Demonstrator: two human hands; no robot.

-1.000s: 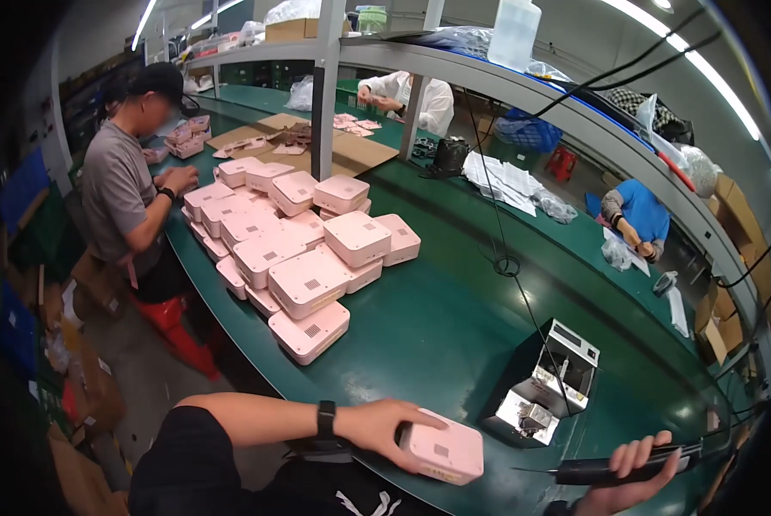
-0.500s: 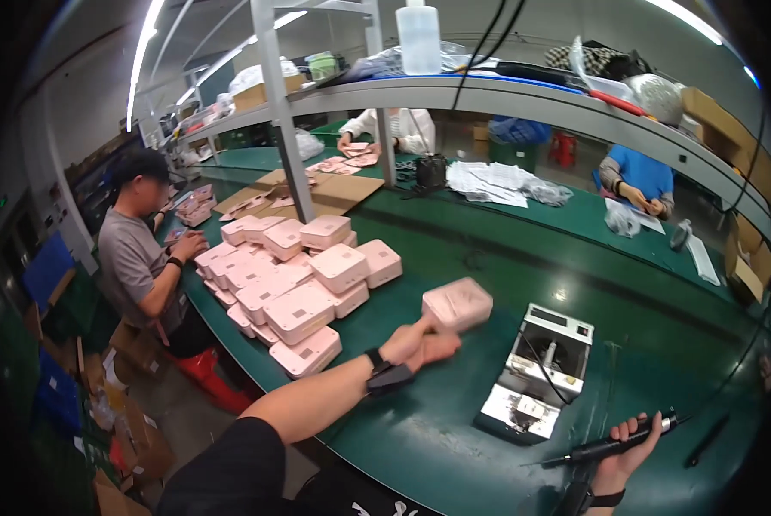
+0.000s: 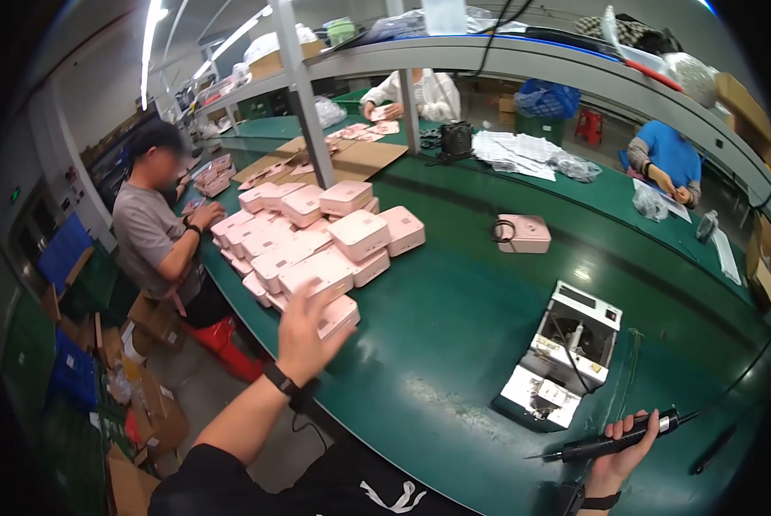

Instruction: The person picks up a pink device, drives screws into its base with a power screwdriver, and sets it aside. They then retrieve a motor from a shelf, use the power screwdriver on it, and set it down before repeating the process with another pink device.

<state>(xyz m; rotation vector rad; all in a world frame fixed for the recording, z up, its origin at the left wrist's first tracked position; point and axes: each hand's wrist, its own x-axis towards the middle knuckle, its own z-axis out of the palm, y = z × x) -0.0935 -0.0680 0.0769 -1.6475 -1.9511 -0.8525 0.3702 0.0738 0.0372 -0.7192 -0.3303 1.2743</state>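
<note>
My left hand reaches over the near corner of a stack of pink plastic boxes, its fingers spread. Its fingertips overlap the nearest box; whether they touch it I cannot tell. At the lower right, my right hand is wrapped round a black electric screwdriver, whose thin bit points left. A single pink box lies by itself farther back on the table, a black cord loop at its left end. Between that box and the screwdriver stands a white and black screw feeder.
A slim black tool lies on the green table at the right. A metal shelf on posts crosses behind. One co-worker stands left of the stack; others sit across the table. Cardboard boxes crowd the floor at left.
My left hand has let go of the pink box, which now rests farther back on the table, and has moved left to the stack. My right hand still holds the screwdriver.
</note>
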